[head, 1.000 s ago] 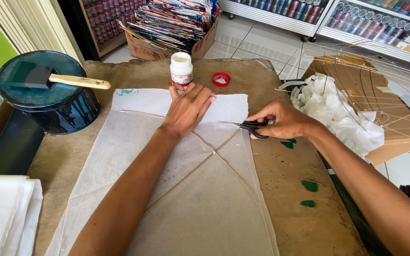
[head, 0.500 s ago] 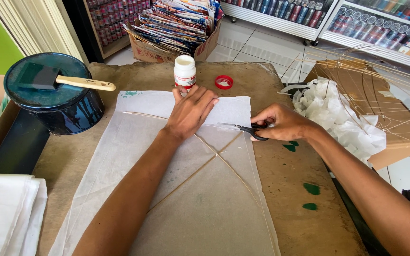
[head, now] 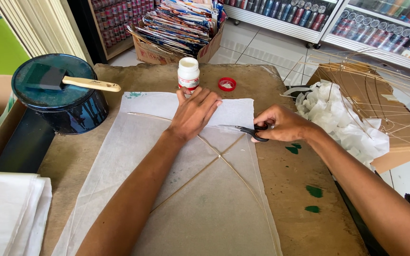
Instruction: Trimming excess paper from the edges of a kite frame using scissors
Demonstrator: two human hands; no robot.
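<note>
On my feed I see two bare forearms with no sleeves, and neither wrist carries a watch, band or bracelet. My left hand [head: 193,114] wears no glove and shows no ring on the fingers I can see; the nails are short and unpainted. My right hand [head: 281,124] is also ungloved, with no ring visible. Fine hair shows along both forearms. No clothing enters the view.
</note>
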